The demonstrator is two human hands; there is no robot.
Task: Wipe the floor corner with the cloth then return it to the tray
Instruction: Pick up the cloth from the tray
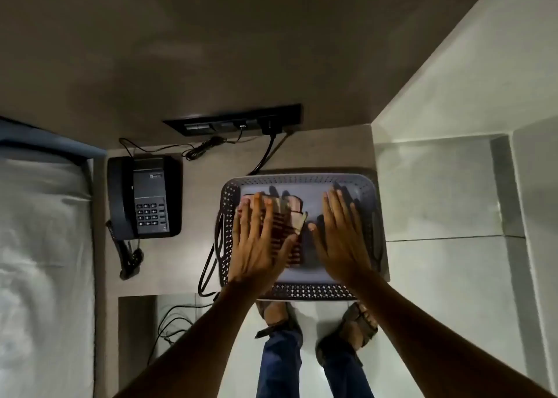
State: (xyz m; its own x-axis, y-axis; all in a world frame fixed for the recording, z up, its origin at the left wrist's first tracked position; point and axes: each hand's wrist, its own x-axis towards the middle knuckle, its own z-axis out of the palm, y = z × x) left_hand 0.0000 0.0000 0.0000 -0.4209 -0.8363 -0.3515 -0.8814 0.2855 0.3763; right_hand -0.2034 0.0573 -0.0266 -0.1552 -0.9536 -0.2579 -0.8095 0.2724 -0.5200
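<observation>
Both hands hover flat over the tray, a perforated plastic one that sits at the right end of the surface, and the folded striped cloth lies inside it toward the left half. The left hand is spread over the cloth with its fingers extended and apart, not curled round anything; whether the palm presses the fabric or floats just above it cannot be told from this angle. The right hand is likewise splayed wide over the bare right half of the tray, holding nothing. From the pictures alone it is unclear which end of the task this is: either the cloth is about to be lifted out, or it has just been laid back. If it is the start, the next move calls for the left fingers to close on the cloth, pinching a folded edge so it comes up in one piece, and then for a stoop toward the floor corner. The tiled floor opens to the right of the surface, and the person's sandalled feet stand close below the tray. A black telephone rests just left of the tray, its cables trailing past the tray's left rim and off the surface edge; these could snag a hand or the cloth. A socket panel sits on the wall behind, and a bed lies far left.
</observation>
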